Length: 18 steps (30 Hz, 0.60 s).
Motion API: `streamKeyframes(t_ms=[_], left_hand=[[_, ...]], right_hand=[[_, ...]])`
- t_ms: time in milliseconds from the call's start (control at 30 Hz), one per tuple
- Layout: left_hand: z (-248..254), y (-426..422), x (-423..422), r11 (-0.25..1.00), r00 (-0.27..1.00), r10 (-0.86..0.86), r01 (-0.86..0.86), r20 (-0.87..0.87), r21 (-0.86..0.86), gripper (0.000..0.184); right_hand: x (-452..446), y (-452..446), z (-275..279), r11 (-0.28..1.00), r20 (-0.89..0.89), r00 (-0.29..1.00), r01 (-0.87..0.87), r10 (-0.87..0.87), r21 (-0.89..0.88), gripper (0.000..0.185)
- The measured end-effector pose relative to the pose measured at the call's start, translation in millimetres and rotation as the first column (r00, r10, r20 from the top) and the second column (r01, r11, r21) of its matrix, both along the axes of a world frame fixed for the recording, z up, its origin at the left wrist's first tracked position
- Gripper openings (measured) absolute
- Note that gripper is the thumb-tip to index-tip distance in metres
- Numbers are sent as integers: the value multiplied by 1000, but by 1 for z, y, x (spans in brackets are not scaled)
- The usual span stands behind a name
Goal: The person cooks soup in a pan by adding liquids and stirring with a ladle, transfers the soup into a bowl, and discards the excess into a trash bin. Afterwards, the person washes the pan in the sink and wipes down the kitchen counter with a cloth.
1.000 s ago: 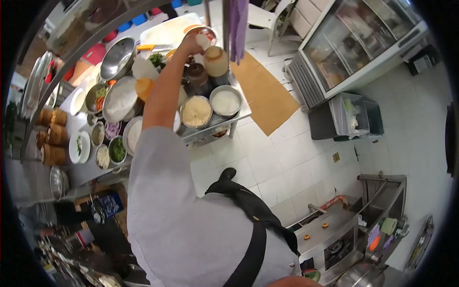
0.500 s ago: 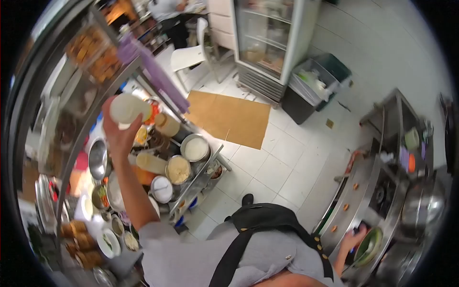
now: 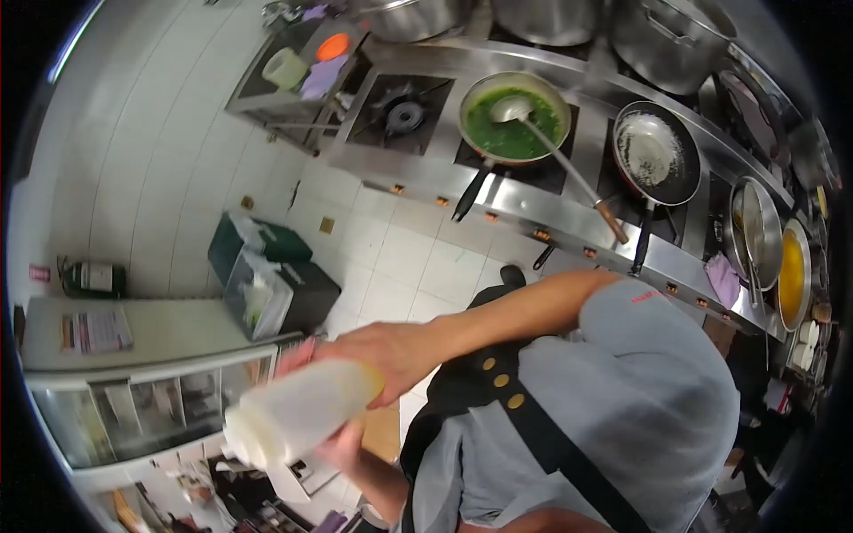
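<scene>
A translucent white squeeze bottle is held at a slant, its pale cap towards the lower left and its base yellowish. Across the base end lies my right hand, slightly blurred, with its fingers partly hidden behind the bottle. My left hand grips the bottle from below, and the bottle covers much of it. Above and to the right, a pan of green food sits on the stove with a ladle resting in it.
Right of the green pan stands a frying pan with white contents. Large pots line the back. Farther right is a pan of yellow liquid. Bins, a glass-door fridge and a fire extinguisher are at the left.
The view has swung from the ingredient counter to the stove. My left hand has brought the bottle away from the counter. My right hand has left the green pan and is now on the bottle.
</scene>
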<state>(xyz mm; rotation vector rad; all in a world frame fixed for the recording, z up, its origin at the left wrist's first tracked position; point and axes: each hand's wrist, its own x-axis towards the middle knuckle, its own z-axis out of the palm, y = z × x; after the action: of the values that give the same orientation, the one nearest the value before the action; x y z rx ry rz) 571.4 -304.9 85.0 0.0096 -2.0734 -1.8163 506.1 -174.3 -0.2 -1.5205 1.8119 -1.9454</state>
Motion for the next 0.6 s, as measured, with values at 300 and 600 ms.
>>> streamKeyframes(t_ms=[300,600], left_hand=[[-90,119,-225,526,728,-611,666,310,-529,80],[-186,229,-370,-166,620,-571,554,537,-816,73]], right_hand=[[18,300,-141,-302,-398,260,340,-880,891,79],[48,276,-165,-114,112,-285,669,-952,734,40]])
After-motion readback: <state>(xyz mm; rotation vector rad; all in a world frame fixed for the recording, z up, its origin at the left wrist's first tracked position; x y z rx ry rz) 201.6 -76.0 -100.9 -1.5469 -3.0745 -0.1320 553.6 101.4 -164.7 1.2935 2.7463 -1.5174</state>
